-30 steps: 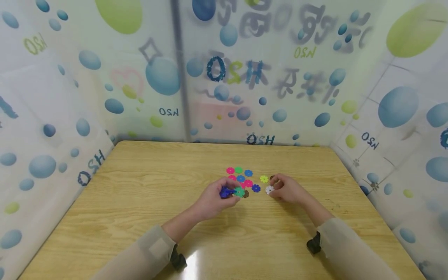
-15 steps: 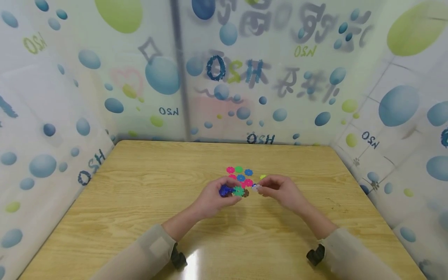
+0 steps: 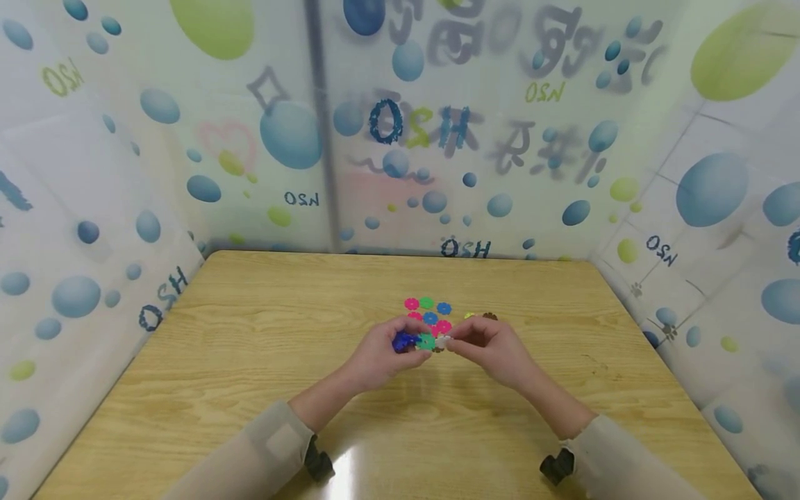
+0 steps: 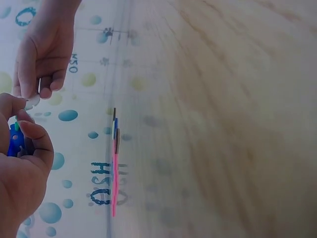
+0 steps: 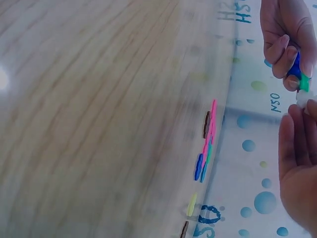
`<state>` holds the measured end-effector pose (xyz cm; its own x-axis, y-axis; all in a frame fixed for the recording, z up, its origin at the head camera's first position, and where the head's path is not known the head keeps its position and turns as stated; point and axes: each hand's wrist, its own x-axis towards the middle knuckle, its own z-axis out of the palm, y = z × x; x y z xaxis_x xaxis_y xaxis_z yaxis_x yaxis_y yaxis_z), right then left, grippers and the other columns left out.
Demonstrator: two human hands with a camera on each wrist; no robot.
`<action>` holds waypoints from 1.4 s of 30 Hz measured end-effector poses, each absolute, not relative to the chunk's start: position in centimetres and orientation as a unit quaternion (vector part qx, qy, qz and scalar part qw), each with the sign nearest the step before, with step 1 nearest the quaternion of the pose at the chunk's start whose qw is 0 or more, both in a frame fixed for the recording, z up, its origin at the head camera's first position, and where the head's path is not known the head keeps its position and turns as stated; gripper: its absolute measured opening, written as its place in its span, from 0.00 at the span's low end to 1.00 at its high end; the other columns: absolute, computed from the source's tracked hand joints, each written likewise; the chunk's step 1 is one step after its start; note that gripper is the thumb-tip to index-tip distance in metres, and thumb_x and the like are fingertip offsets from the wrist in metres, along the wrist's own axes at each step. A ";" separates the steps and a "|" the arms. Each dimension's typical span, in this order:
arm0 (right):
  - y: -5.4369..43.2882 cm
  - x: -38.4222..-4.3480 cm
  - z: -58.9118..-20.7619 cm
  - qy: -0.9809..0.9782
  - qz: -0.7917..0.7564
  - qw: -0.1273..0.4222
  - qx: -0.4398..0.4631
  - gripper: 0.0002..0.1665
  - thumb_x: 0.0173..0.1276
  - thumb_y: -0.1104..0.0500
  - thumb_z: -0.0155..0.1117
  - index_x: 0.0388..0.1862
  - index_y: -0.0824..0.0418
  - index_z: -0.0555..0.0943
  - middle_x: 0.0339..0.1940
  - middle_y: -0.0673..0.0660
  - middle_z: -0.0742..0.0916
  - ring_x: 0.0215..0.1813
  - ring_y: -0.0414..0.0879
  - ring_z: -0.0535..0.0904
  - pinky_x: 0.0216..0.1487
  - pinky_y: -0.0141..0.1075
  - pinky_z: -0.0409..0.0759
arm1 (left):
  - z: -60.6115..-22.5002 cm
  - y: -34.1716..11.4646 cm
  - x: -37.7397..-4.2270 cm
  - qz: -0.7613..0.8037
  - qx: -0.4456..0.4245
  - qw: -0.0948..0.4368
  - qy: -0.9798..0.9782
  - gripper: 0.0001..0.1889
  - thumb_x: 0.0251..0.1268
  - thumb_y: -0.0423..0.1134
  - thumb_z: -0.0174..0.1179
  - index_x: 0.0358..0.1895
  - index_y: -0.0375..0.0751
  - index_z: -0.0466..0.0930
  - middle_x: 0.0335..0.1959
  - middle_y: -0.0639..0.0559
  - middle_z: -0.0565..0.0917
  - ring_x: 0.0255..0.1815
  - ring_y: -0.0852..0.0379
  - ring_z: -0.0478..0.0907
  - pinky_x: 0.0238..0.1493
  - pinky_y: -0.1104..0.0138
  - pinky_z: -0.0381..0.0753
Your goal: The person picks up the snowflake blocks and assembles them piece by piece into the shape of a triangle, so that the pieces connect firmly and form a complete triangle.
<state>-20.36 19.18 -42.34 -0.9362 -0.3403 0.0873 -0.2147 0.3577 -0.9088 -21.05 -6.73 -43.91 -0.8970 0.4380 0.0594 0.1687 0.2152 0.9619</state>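
In the head view my left hand (image 3: pixel 377 356) grips a joined cluster of dark blue notched plastic discs (image 3: pixel 403 341), with a green disc (image 3: pixel 426 342) at its right end. My right hand (image 3: pixel 502 353) pinches a white flower-shaped disc (image 3: pixel 442 342) between thumb and fingertips. The white disc meets the green disc's right edge; whether the two are slotted together I cannot tell. Both wrist views show the hands raised above the table, fingertips close together at the white disc (image 4: pixel 32 102). The left fingers partly hide the blue discs.
Behind the hands, loose discs lie flat on the wooden table (image 3: pixel 250 333): several pink discs (image 3: pixel 411 304), a green disc (image 3: pixel 426 303) and blue discs (image 3: pixel 444 308). A yellow disc (image 3: pixel 470 316) and a brown disc (image 3: pixel 490 316) lie farther right. Printed curtains surround the table.
My right hand has picked up the white disc from the table and carried it left to the green disc. The left hand has stayed nearly still with its cluster.
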 end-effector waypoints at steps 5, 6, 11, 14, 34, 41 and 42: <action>18.8 -20.0 -42.3 0.828 -0.534 0.038 -0.164 0.05 0.76 0.56 0.76 0.46 0.57 0.91 0.44 0.55 0.92 0.45 0.54 0.89 0.44 0.34 0.88 | -43.6 -6.6 -20.8 0.593 0.201 0.110 0.772 0.18 0.73 0.38 0.74 0.62 0.41 0.84 0.54 0.45 0.88 0.46 0.59 0.82 0.43 0.72 0.84; 18.7 -19.9 -42.3 0.829 -0.533 0.032 -0.166 0.05 0.76 0.57 0.76 0.45 0.56 0.91 0.43 0.55 0.93 0.44 0.51 0.89 0.43 0.34 0.88 | -43.6 -6.6 -20.7 0.593 0.199 0.110 0.772 0.18 0.73 0.38 0.74 0.62 0.41 0.84 0.54 0.45 0.87 0.46 0.59 0.82 0.43 0.73 0.84; 18.3 -19.6 -42.5 0.829 -0.532 0.001 -0.171 0.03 0.75 0.57 0.77 0.42 0.55 0.92 0.41 0.54 0.93 0.38 0.42 0.85 0.36 0.32 0.83 | -43.4 -6.5 -20.7 0.593 0.198 0.112 0.772 0.19 0.73 0.37 0.73 0.63 0.39 0.83 0.52 0.45 0.87 0.44 0.58 0.81 0.42 0.73 0.83; 18.1 -19.4 -42.5 0.828 -0.534 -0.010 -0.169 0.03 0.75 0.57 0.78 0.41 0.55 0.92 0.39 0.53 0.93 0.35 0.41 0.83 0.33 0.32 0.80 | -43.2 -6.4 -20.6 0.593 0.201 0.113 0.771 0.19 0.73 0.36 0.73 0.63 0.39 0.83 0.51 0.46 0.86 0.43 0.58 0.80 0.40 0.72 0.82; 18.8 -19.8 -42.4 0.840 -0.511 0.026 -0.182 0.08 0.77 0.57 0.76 0.51 0.57 0.88 0.45 0.55 0.91 0.44 0.44 0.86 0.43 0.33 0.87 | -43.3 -7.1 -21.0 0.581 0.225 0.090 0.777 0.18 0.74 0.38 0.74 0.62 0.43 0.84 0.57 0.44 0.86 0.51 0.54 0.81 0.49 0.70 0.85; 21.3 -21.4 -43.1 0.861 -0.484 0.042 -0.153 0.11 0.78 0.55 0.74 0.54 0.57 0.88 0.50 0.55 0.90 0.44 0.48 0.85 0.43 0.35 0.86 | -43.4 -7.4 -21.1 0.574 0.218 0.080 0.785 0.18 0.73 0.40 0.74 0.62 0.45 0.84 0.58 0.47 0.86 0.55 0.54 0.82 0.55 0.68 0.85; 21.8 -21.7 -43.3 0.863 -0.481 0.045 -0.147 0.12 0.78 0.55 0.74 0.55 0.58 0.88 0.51 0.55 0.91 0.44 0.48 0.85 0.43 0.35 0.86 | -43.3 -7.5 -21.2 0.574 0.217 0.080 0.786 0.18 0.74 0.40 0.74 0.62 0.45 0.84 0.58 0.47 0.86 0.56 0.54 0.82 0.57 0.67 0.85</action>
<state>-21.69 21.80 -43.26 -0.9531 -0.2958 0.0641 -0.2101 0.4943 -0.8435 -21.15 -7.47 -43.35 -0.8930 0.4328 0.1232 0.2491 0.2476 0.9363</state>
